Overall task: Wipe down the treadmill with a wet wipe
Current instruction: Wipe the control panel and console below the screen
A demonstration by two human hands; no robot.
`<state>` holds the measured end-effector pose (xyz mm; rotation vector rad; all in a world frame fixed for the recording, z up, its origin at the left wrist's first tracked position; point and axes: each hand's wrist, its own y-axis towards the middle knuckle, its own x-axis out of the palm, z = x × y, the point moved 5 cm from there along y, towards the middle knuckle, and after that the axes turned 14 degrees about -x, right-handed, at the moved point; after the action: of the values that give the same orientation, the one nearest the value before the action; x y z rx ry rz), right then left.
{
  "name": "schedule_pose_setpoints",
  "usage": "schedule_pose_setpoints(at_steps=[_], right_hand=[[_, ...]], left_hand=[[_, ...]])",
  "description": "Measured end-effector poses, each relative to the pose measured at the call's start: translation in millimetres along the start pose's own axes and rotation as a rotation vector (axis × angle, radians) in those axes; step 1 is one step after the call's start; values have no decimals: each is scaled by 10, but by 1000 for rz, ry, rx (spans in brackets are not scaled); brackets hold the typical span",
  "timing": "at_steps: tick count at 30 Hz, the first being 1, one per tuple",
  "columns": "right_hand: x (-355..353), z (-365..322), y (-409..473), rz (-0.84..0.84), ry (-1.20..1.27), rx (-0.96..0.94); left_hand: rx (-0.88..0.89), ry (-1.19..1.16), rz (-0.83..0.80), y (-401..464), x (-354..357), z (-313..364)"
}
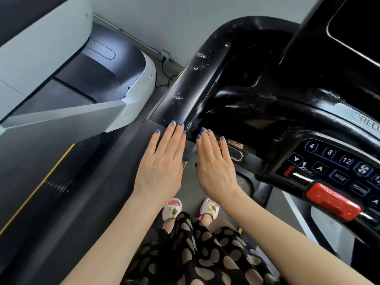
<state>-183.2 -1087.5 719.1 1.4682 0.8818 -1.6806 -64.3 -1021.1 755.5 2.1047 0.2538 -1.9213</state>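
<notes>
The black treadmill handrail [191, 79] looks like glossy moulded plastic, its sheen broken by whitish scuffs and wet-looking specks, and the black console panel with printed buttons [337, 163] beside it has a smooth, shiny face. The red safety-key block [333, 201] appears to be glossy hard plastic. The neighbouring white and dark grey machine housing [131, 79] looks smooth and satin-matt, and the black skirt with beige blotches [197, 249] is soft matt cloth.

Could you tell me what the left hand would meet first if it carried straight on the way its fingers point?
Most likely the treadmill's black handrail: the left hand lies flat, fingertips pointing up the frame at its lower end. Depth is unclear, so contact may already exist.
</notes>
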Motion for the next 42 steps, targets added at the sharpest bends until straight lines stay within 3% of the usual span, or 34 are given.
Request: schedule_pose_setpoints(at_steps=[9, 15, 21, 26, 33, 42], right_hand=[[5, -177, 516, -143, -24, 165], [111, -189, 221, -101, -74, 28], [12, -50, 310, -92, -87, 93], [43, 65, -276, -106, -108, 61], [-71, 203, -198, -46, -80, 98], [-192, 648, -714, 155, -124, -11]], left_hand=[[3, -22, 25, 3, -29, -4], [14, -30, 46, 2, -42, -17], [4, -22, 36, -4, -37, -17], [6, -20, 21, -25, -4, -15], [89, -144, 58, 23, 41, 271], [106, -350, -97, 131, 328, 571]])
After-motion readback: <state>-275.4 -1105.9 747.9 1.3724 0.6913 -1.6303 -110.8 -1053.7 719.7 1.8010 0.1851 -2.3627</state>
